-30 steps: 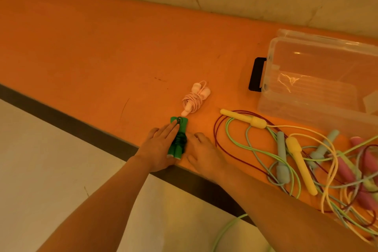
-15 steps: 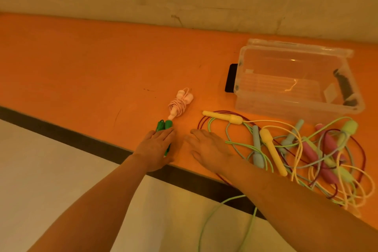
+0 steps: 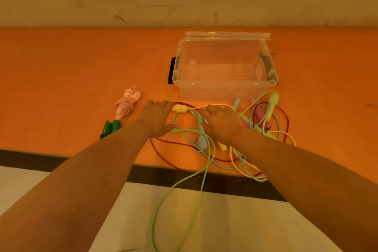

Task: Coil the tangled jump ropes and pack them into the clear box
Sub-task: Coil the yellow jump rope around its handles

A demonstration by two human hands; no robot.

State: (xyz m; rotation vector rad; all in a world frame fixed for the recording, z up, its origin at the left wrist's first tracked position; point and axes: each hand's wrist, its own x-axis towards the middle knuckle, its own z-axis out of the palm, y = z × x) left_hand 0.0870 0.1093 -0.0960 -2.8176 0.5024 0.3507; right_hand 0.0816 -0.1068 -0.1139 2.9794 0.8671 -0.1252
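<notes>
A tangle of jump ropes [image 3: 263, 125] in yellow, light green, blue-grey, pink and dark red lies on the orange surface in front of the clear box [image 3: 225, 88]. The box is open, with nothing inside that I can see. My left hand [image 3: 156, 117] hovers flat, fingers extended, beside a yellow handle [image 3: 180, 108]. My right hand [image 3: 219, 121] is spread over the middle of the tangle, holding nothing. A coiled pink rope [image 3: 126, 103] and a coiled green rope [image 3: 110, 128] lie to the left.
The orange surface [image 3: 71, 71] ends in a dark front edge [image 3: 32, 160]. A light green rope loop [image 3: 180, 200] hangs over that edge toward the pale floor. A wall runs behind the box, and the box lid [image 3: 227, 35] is folded back against it.
My left hand has let go of the coiled green rope and moved right to the tangle. My right hand has also moved right over the ropes. The view has shifted toward the box.
</notes>
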